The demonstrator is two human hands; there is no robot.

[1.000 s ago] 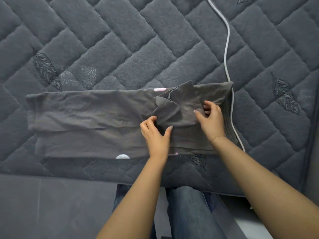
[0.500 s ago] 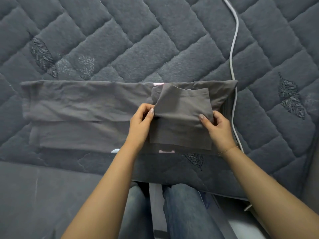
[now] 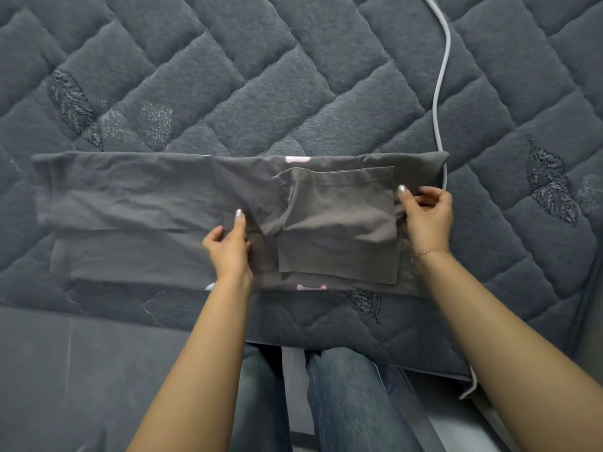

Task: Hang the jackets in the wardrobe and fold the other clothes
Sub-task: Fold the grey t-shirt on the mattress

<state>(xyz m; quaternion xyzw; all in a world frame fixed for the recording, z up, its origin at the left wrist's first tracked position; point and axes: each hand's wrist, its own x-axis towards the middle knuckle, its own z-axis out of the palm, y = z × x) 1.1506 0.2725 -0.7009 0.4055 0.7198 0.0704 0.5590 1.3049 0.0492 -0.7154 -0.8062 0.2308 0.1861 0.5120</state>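
A grey garment is laid in a long band across the quilted bed, near its front edge. A folded sleeve flap is stacked on its right part. The left hand is rested on the cloth, fingers loosely curled; the garment's right edge is pinched by the right hand. A white cable is trailed past the right end. Bare quilt is seen beyond the far edge.

Nothing readable anywhere, honestly. No words, brand tags or numbers on the grey garment, just bits of pink print peeking out at the folded edges, too cut off to make out as letters. Stitched leaf motifs on the quilted bed cover, not text either.
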